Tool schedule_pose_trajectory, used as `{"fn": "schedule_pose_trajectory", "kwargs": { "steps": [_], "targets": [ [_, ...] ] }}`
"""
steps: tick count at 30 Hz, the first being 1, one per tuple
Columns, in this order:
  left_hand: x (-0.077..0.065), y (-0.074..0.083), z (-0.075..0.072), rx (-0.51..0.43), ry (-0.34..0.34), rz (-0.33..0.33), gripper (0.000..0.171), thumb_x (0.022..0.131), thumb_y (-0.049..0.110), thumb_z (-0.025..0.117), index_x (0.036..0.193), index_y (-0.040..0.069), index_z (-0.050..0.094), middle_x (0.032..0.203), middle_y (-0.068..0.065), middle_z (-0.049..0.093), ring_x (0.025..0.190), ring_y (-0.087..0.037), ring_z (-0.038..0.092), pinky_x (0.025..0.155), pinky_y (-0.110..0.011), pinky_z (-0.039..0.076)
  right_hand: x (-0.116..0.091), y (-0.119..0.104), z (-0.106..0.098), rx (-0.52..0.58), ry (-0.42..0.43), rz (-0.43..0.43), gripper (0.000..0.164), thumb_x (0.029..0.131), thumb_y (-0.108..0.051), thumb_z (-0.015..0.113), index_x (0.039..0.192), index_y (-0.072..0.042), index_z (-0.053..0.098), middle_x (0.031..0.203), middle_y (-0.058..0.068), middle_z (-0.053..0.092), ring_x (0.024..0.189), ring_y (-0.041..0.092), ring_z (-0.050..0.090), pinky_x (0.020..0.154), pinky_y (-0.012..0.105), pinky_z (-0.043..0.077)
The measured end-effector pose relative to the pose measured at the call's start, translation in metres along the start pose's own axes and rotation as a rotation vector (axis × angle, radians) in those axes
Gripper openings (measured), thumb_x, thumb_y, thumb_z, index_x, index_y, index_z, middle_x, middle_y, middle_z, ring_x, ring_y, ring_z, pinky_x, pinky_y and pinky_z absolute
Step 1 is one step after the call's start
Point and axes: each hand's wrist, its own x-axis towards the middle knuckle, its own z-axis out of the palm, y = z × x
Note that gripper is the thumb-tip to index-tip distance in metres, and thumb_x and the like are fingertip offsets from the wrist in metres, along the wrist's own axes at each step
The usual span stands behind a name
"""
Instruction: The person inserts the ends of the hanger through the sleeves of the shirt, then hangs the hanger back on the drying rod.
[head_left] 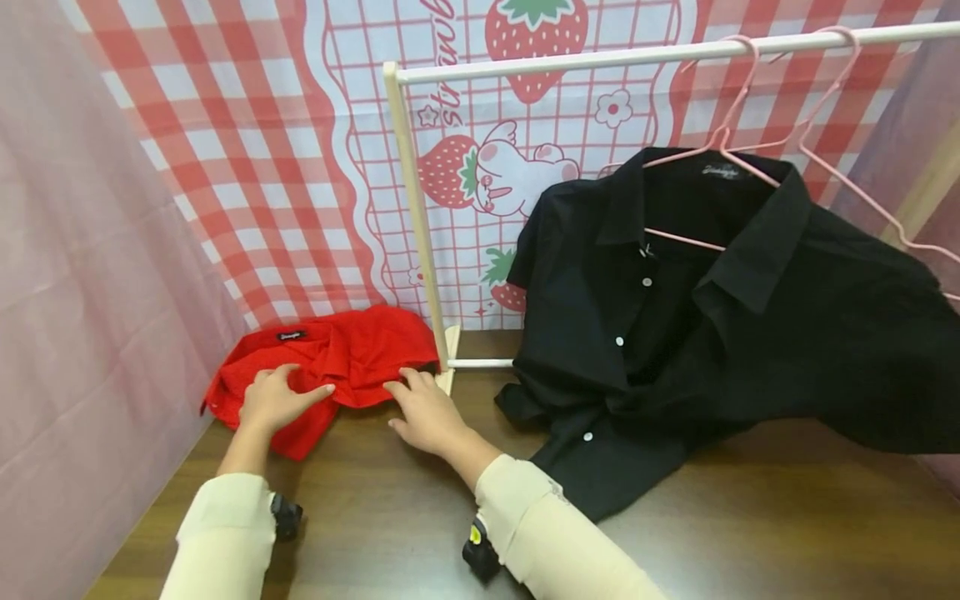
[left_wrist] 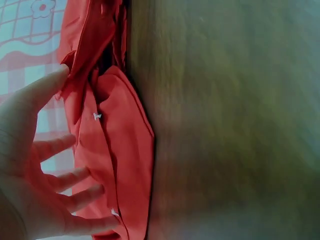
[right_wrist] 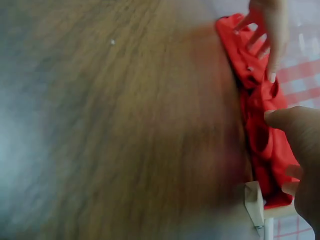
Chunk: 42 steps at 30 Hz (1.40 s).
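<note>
Red garment (head_left: pixel 382 342) lies rumpled on the bench (head_left: pixel 360 517), at the back left, bunched against the checked backdrop (head_left: pixel 285 183); its small dark label (head_left: pixel 291 335) faces up. Right end of the cloth sits right by the rack foot (head_left: pixel 448 350), so the post (head_left: pixel 414 192) and backdrop probably box it into that corner. Left hand (head_left: pixel 273 400) over its left part, right hand (head_left: pixel 427 408) at its right end: fingers of both spread and loose, gripping nothing. Whether any fingertip touches the cloth, cannot tell. The wide spacing of the hands would suit taking the cloth at two places, one per side, to share a limp load. Outward, to the right: black shirt (head_left: pixel 570 283) on a pink hanger (head_left: pixel 723 139) hooked over the white rail (head_left: pixel 555 62), the hanger bearing its shoulders while the lower front droops to the bench, the rail seemingly too low for full drop. Second pink hanger (head_left: pixel 852 192) on the same rail, partly hidden behind the shirt.
</note>
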Motion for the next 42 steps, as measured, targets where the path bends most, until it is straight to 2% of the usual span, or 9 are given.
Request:
{"fn": "schedule_pose_trajectory", "kwargs": {
  "steps": [8, 14, 18, 22, 25, 28, 30, 34, 42],
  "targets": [
    [0.016, 0.004, 0.008, 0.072, -0.154, -0.127, 0.089, 0.077, 0.056, 0.071, 0.139, -0.001, 0.043, 0.132, -0.038, 0.040, 0.115, -0.062, 0.041, 0.083, -0.073, 0.039, 0.019, -0.005, 0.006, -0.066, -0.080, 0.024, 0.052, 0.089, -0.034, 0.070, 0.137, -0.018, 0.056, 0.142, 0.012, 0.048, 0.126, 0.029, 0.046, 0.103, 0.036, 0.042],
    [0.017, 0.006, 0.010, 0.092, -0.197, -0.169, 0.089, 0.074, 0.055, 0.076, 0.136, -0.003, 0.046, 0.132, -0.036, 0.042, 0.118, -0.060, 0.039, 0.087, -0.074, 0.036, 0.030, -0.003, 0.007, -0.136, -0.094, 0.047, 0.050, 0.090, -0.032, 0.068, 0.137, -0.020, 0.056, 0.146, 0.011, 0.044, 0.130, 0.030, 0.043, 0.109, 0.041, 0.035],
    [0.013, 0.006, 0.010, 0.085, -0.205, -0.149, 0.088, 0.072, 0.054, 0.078, 0.134, -0.001, 0.050, 0.130, -0.033, 0.046, 0.115, -0.058, 0.043, 0.085, -0.071, 0.039, 0.037, -0.002, 0.009, -0.203, -0.022, 0.028, 0.044, 0.091, -0.029, 0.067, 0.133, -0.020, 0.059, 0.146, 0.010, 0.045, 0.133, 0.030, 0.041, 0.112, 0.046, 0.029],
    [0.008, 0.005, 0.008, 0.095, -0.218, -0.116, 0.088, 0.069, 0.054, 0.081, 0.132, -0.002, 0.053, 0.127, -0.032, 0.050, 0.113, -0.057, 0.045, 0.081, -0.069, 0.042, 0.041, -0.004, 0.009, -0.199, 0.014, 0.037, 0.040, 0.091, -0.028, 0.067, 0.130, -0.020, 0.061, 0.145, 0.009, 0.046, 0.132, 0.031, 0.042, 0.112, 0.047, 0.030],
    [0.003, 0.004, 0.006, 0.105, -0.217, -0.077, 0.088, 0.069, 0.052, 0.082, 0.130, -0.005, 0.053, 0.125, -0.032, 0.052, 0.110, -0.057, 0.047, 0.079, -0.067, 0.045, 0.039, -0.008, 0.011, -0.161, -0.083, 0.068, 0.040, 0.092, -0.027, 0.066, 0.132, -0.022, 0.061, 0.140, 0.009, 0.051, 0.123, 0.032, 0.049, 0.105, 0.042, 0.039],
    [-0.002, 0.004, 0.003, 0.109, -0.225, -0.047, 0.089, 0.069, 0.052, 0.082, 0.130, -0.006, 0.053, 0.124, -0.032, 0.052, 0.109, -0.057, 0.047, 0.078, -0.065, 0.046, 0.035, -0.012, 0.016, -0.154, -0.222, 0.062, 0.035, 0.093, -0.027, 0.064, 0.128, -0.023, 0.065, 0.124, 0.006, 0.060, 0.110, 0.026, 0.056, 0.090, 0.035, 0.047],
    [-0.005, 0.004, 0.003, 0.113, -0.234, -0.038, 0.090, 0.068, 0.052, 0.082, 0.130, -0.006, 0.053, 0.125, -0.032, 0.052, 0.108, -0.057, 0.047, 0.078, -0.065, 0.046, 0.032, -0.014, 0.018, -0.160, -0.272, 0.047, 0.028, 0.093, -0.026, 0.064, 0.121, -0.024, 0.069, 0.110, 0.004, 0.064, 0.101, 0.022, 0.058, 0.080, 0.031, 0.047],
    [-0.013, 0.003, 0.001, 0.123, -0.237, -0.017, 0.094, 0.068, 0.054, 0.082, 0.132, -0.006, 0.051, 0.127, -0.032, 0.051, 0.108, -0.057, 0.047, 0.077, -0.065, 0.046, 0.028, -0.019, 0.018, -0.174, -0.294, 0.037, 0.022, 0.092, -0.026, 0.065, 0.113, -0.026, 0.072, 0.099, 0.001, 0.062, 0.092, 0.022, 0.056, 0.071, 0.029, 0.047],
    [-0.031, -0.001, 0.002, 0.141, -0.216, 0.049, 0.096, 0.066, 0.056, 0.082, 0.132, -0.009, 0.052, 0.127, -0.032, 0.052, 0.108, -0.057, 0.048, 0.080, -0.066, 0.045, 0.020, -0.026, 0.008, -0.152, -0.371, 0.009, 0.027, 0.089, -0.031, 0.070, 0.115, -0.028, 0.071, 0.106, 0.001, 0.062, 0.093, 0.023, 0.056, 0.064, 0.030, 0.049]
  ]
}}
